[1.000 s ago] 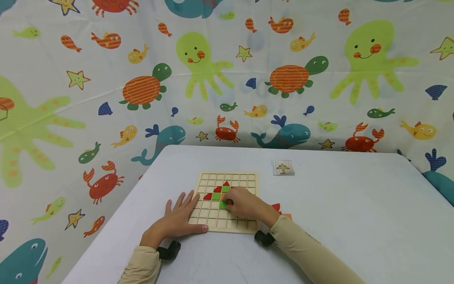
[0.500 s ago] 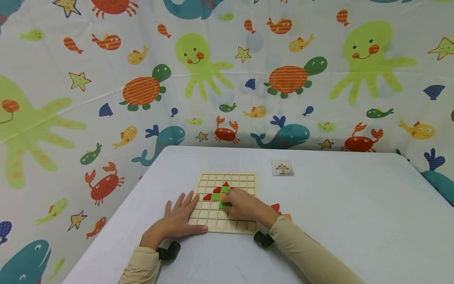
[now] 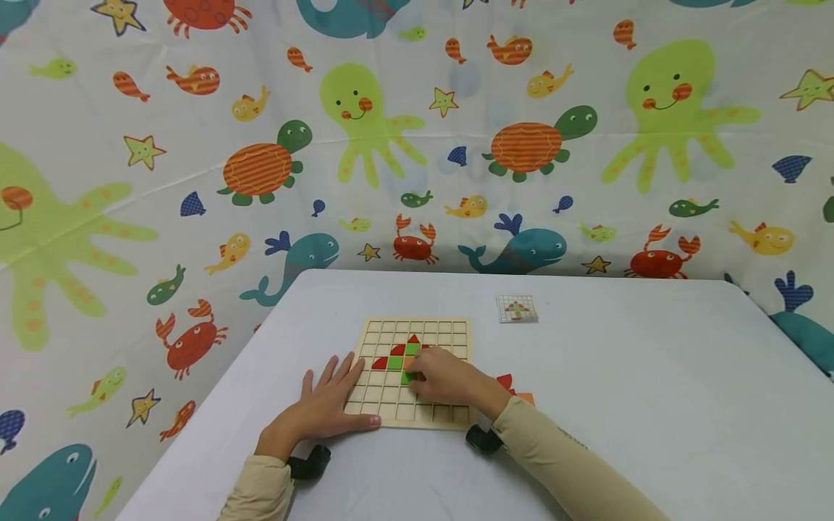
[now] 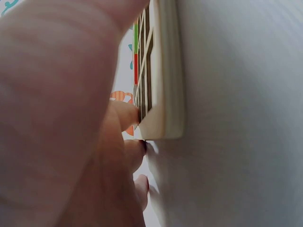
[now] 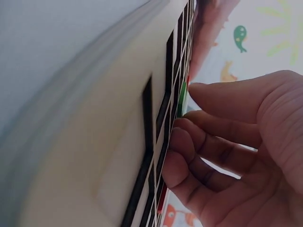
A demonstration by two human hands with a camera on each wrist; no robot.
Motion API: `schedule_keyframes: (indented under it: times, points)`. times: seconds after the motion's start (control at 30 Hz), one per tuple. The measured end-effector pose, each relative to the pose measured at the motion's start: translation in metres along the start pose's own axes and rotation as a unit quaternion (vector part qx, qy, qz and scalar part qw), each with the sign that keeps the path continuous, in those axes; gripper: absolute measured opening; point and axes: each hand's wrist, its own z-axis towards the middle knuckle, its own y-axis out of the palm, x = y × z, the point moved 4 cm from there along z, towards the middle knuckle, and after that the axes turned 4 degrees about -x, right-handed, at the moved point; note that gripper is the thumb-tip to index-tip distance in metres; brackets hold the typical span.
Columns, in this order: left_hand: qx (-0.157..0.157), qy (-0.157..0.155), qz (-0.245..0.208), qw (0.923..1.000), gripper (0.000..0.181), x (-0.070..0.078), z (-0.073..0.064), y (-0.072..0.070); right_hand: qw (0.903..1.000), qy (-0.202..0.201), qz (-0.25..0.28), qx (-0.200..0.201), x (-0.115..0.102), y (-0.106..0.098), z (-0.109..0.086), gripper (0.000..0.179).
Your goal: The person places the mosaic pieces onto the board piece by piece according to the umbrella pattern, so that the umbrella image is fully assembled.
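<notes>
A wooden grid board (image 3: pixel 378 395) lies on the white table. My left hand (image 3: pixel 318 407) rests spread at its left side, with the thumb along the front edge. Over the board's middle, my right hand (image 3: pixel 446 378) has its fingers bent and pinches a green square tile (image 3: pixel 407 378) in the grid. The right wrist view shows thumb and forefinger at that green tile's edges (image 5: pixel 182 99). Above it sit an orange tile (image 3: pixel 408 361), more green squares (image 3: pixel 394 363), red curved pieces (image 3: pixel 380 363) and a red triangle (image 3: pixel 413 339). The right hand hides part of the pattern.
A small pattern card (image 3: pixel 517 309) lies behind the board to the right. Loose red pieces (image 3: pixel 504 380) and an orange piece (image 3: pixel 525 398) lie beside the right forearm. A sea-animal curtain (image 3: pixel 391 145) hangs behind the table.
The right hand's fingers have shifted very slightly at the green tile. The left hand stays in place on the board, and the head view has tilted a little.
</notes>
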Motion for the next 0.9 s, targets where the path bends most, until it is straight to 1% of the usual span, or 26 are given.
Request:
schedule_keyframes:
  times: [0.1, 0.2, 0.23, 0.33, 0.43, 0.57, 0.73, 0.9]
  points:
    - [0.002, 0.002, 0.0, 1.0, 0.12, -0.002, 0.0, 0.001, 1.0, 0.006, 0.005, -0.003, 0.001, -0.001, 0.0, 0.017]
    - [0.005, 0.002, 0.001, 1.0, 0.12, -0.003, 0.0, 0.001, 0.9995, 0.021, 0.022, -0.008, 0.001, -0.003, -0.002, 0.004]
    - [0.005, 0.002, 0.001, 1.0, 0.12, -0.003, 0.0, 0.002, 0.9991, 0.029, 0.029, -0.011, 0.001, -0.005, -0.004, 0.004]
    - [0.005, 0.001, 0.001, 1.0, 0.12, -0.004, 0.001, 0.002, 0.9973, 0.045, 0.054, -0.022, 0.0, -0.01, -0.008, 0.023]
    - [0.004, -0.001, 0.002, 1.0, 0.12, -0.004, 0.0, 0.002, 0.9955, 0.047, 0.073, -0.038, -0.001, -0.016, -0.012, 0.03]
    - [0.001, -0.004, 0.0, 1.0, 0.121, -0.003, -0.002, 0.001, 0.9953, 0.031, 0.079, -0.045, -0.006, -0.027, -0.016, 0.029]
    - [0.001, -0.004, -0.005, 1.0, 0.121, -0.003, -0.002, 0.001, 0.997, 0.016, 0.069, -0.031, -0.015, -0.043, -0.023, 0.029]
    - [0.003, 0.002, -0.012, 0.9999, 0.122, -0.002, -0.002, 0.002, 0.9964, 0.029, 0.074, -0.028, -0.018, -0.052, -0.035, 0.036]
